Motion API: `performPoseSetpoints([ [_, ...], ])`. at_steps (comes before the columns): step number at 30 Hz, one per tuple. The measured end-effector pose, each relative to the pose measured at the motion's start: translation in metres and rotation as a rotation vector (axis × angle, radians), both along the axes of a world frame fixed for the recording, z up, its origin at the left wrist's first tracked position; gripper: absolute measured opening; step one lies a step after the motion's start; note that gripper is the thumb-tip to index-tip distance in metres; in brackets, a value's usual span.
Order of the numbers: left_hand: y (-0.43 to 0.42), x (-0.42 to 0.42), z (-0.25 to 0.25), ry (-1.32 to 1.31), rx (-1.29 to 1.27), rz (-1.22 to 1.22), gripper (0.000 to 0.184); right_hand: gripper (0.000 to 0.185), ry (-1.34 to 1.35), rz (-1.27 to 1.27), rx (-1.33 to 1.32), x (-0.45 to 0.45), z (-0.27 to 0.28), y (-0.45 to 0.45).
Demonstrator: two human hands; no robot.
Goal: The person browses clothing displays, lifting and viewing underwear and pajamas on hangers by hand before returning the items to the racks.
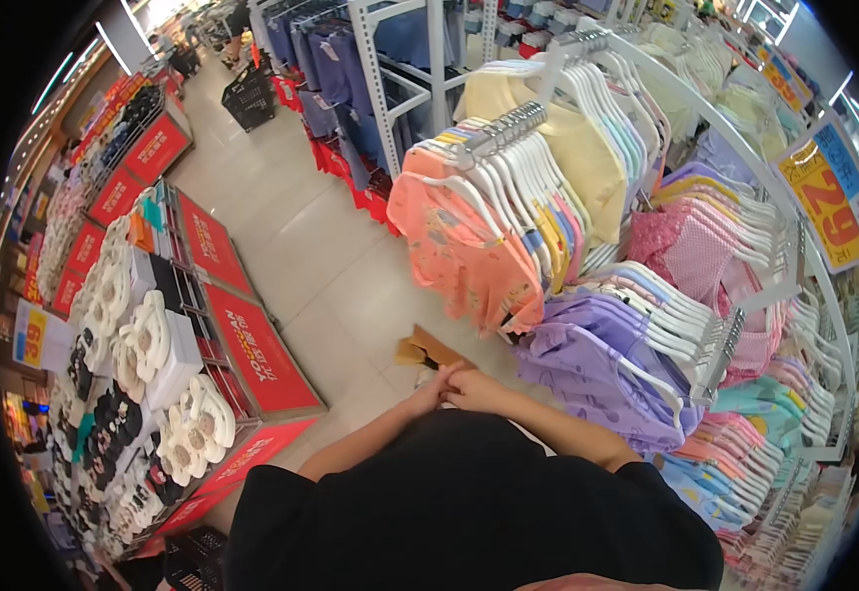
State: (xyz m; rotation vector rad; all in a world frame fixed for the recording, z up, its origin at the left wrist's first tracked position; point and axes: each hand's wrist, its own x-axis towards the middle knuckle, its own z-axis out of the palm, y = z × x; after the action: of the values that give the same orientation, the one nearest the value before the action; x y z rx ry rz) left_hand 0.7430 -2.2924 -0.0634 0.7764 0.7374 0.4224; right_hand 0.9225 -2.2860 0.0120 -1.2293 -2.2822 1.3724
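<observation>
My left hand (pixel 473 389) and my right hand (pixel 432 390) meet in front of my black shirt, with fingers closed and pressed together. Just beyond the fingertips is a folded brown cardboard piece (pixel 439 349), with a small dark thing at its lower edge. Whether the fingers grip either of these cannot be made out. To the right of my hands hang purple children's clothes (pixel 587 364) on white hangers. Coral patterned clothes (pixel 464 246) hang above them on a metal arm.
At left, a shoe display (pixel 193 428) with red panels (pixel 257 350) borders the tiled aisle (pixel 316 251). A black basket (pixel 249 98) stands farther up. Blue clothes (pixel 326 64) hang beyond the near racks. A yellow and blue price sign (pixel 828 197) is at right.
</observation>
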Motion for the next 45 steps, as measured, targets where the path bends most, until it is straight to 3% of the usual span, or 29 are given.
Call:
performPoseSetpoints([
  [2, 0.004, -0.008, 0.011, -0.016, 0.358, 0.196, 0.070, 0.020, 0.134, -0.002, 0.018, -0.010, 0.061, 0.008],
  [4, 0.019, -0.018, 0.074, 0.121, 0.857, 0.272, 0.081, 0.021, 0.345, 0.002, 0.023, -0.015, 0.099, 0.016],
  [6, 0.039, -0.031, 0.127, 0.181, 1.233, 0.326, 0.086, 0.027, 0.373, -0.053, 0.349, -0.012, 0.118, 0.032],
  [7, 0.050, -0.039, 0.148, 0.215, 1.423, 0.353, 0.089, 0.032, 0.272, -0.210, 0.452, -0.002, 0.115, 0.048],
  [10, 0.072, -0.063, 0.186, 0.143, 1.503, 0.463, 0.077, 0.048, -0.086, -0.745, 0.889, 0.020, 0.137, 0.086],
  [12, 0.080, -0.088, 0.199, 0.226, 1.499, 0.452, 0.061, 0.050, -0.226, -0.847, 0.944, 0.038, 0.118, 0.103],
  [16, 0.080, -0.134, 0.177, 0.243, 1.372, 0.496, 0.029, 0.046, -0.244, -0.806, 0.628, 0.045, 0.081, 0.120],
  [20, 0.065, -0.164, 0.141, 0.329, 1.234, 0.469, 0.022, 0.030, -0.318, -0.957, 0.476, 0.054, 0.032, 0.138],
  [22, 0.064, -0.174, 0.131, 0.346, 1.249, 0.442, 0.020, 0.029, -0.267, -1.021, 0.487, 0.040, 0.041, 0.135],
  [27, 0.077, -0.181, 0.149, 0.370, 1.214, 0.488, 0.019, 0.034, -0.092, -1.085, 0.605, 0.026, 0.050, 0.128],
  [30, 0.087, -0.181, 0.151, 0.340, 1.218, 0.523, 0.020, 0.033, -0.146, -0.974, 0.727, 0.033, 0.052, 0.117],
  [36, 0.089, -0.193, 0.134, 0.523, 1.091, 0.564, 0.031, 0.020, -0.168, -0.631, 0.949, -0.003, 0.130, 0.109],
  [42, 0.102, -0.188, 0.148, 0.630, 0.921, 0.508, 0.054, 0.009, 0.030, -0.639, 1.023, -0.028, 0.211, 0.134],
  [45, 0.103, -0.190, 0.135, 0.692, 0.927, 0.451, 0.056, 0.012, 0.137, -0.746, 0.691, -0.022, 0.246, 0.138],
])
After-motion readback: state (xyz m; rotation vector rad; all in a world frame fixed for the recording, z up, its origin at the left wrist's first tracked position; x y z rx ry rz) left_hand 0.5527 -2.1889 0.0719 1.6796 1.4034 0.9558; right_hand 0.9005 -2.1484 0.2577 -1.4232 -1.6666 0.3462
